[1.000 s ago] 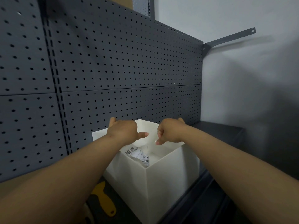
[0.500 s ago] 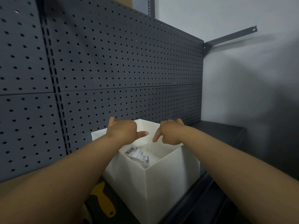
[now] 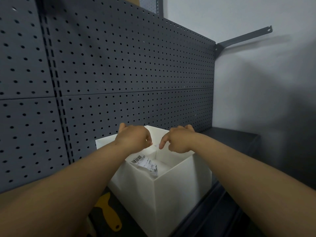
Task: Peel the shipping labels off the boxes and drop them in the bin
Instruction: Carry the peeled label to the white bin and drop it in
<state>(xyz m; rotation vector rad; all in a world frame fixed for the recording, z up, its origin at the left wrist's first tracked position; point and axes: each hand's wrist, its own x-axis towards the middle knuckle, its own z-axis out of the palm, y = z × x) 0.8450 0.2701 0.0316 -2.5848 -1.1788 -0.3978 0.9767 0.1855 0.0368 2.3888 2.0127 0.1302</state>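
**Item 1, hands.** The left hand and right hand are hovering side by side above the bin's open top. Their fingers are curling inward and their tips are nearly meeting over its far half. A small pale scrap is showing between the 2 sets of fingertips. I cannot tell which hand is pinching it, or whether either is.

**Item 2, governing relation.** The scrap is hanging directly over the bin's opening, so any release looks likely to send it straight down inside. Both hands are about equally near it.

**Item 3, bin and contents.** The white, square, open-topped bin is holding 1 shipping label. The label is leaning, crumpled, against the inside of the bin's near-left wall with its barcode end uppermost. Its long axis is running along that wall. The rest of the bin's floor is largely hidden.

**Item 4, surroundings.** A yellow-handled tool is lying beside the bin's near-left wall. A dark pegboard is standing behind the bin. No boxes are showing.
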